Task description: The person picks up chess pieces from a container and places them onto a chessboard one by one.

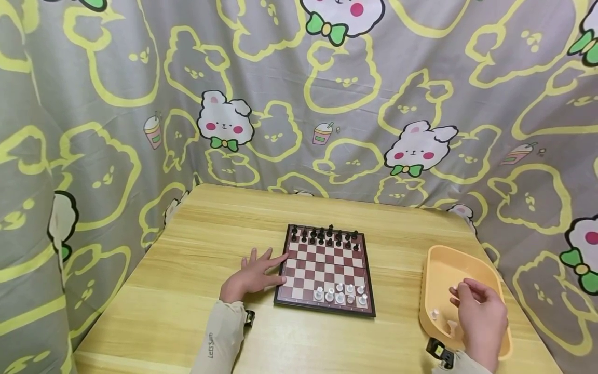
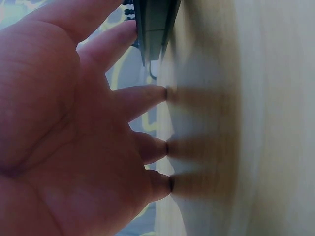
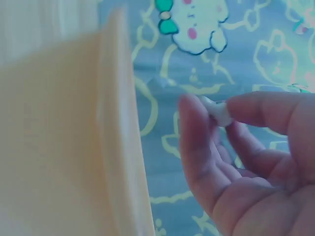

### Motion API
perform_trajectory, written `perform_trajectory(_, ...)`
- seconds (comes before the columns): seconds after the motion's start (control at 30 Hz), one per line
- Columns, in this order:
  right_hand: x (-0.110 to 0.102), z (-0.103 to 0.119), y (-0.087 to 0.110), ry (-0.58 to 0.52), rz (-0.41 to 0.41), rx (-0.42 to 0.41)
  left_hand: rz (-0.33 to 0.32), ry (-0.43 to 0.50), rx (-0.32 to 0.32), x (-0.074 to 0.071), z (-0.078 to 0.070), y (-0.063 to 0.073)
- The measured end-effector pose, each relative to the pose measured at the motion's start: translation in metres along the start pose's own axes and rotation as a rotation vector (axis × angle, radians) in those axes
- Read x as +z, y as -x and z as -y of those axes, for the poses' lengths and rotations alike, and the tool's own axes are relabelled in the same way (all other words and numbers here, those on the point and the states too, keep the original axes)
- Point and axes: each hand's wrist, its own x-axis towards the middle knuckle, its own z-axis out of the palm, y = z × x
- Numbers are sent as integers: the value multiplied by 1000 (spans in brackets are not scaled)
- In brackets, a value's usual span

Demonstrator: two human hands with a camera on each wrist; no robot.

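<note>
My left hand [image 1: 248, 279] lies at the left edge of the chessboard [image 1: 299, 283], its fingers spread, thumb and index finger touching the board's edge. In the left wrist view, the other fingertips [image 2: 160, 93] rest on the table. My right hand [image 1: 483, 314] is over the orange-yellow tray [image 1: 434, 270] and pinches a small white chess piece [image 3: 219, 113] between thumb and index finger. Which kind of piece it is cannot be made out. Several white pieces [image 1: 340, 297] stand at the board's near right. Black pieces [image 1: 321, 238] fill the two far rows.
A few white pieces [image 1: 452, 327] lie in the tray, partly hidden by my right hand. The wooden table [image 1: 210, 223] runs back to a patterned grey curtain [image 1: 280, 67], which also hangs along the left and right sides.
</note>
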Motion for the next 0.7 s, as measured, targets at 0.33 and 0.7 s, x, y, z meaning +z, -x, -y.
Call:
perform_trajectory(0.33, 29, 16, 23, -228, -6, -57, 2, -7, -9, 0, 1, 0)
perform_trajectory(0.7, 72, 25, 43, -535, 138, -74, 6, -2, -3, 0, 0, 0)
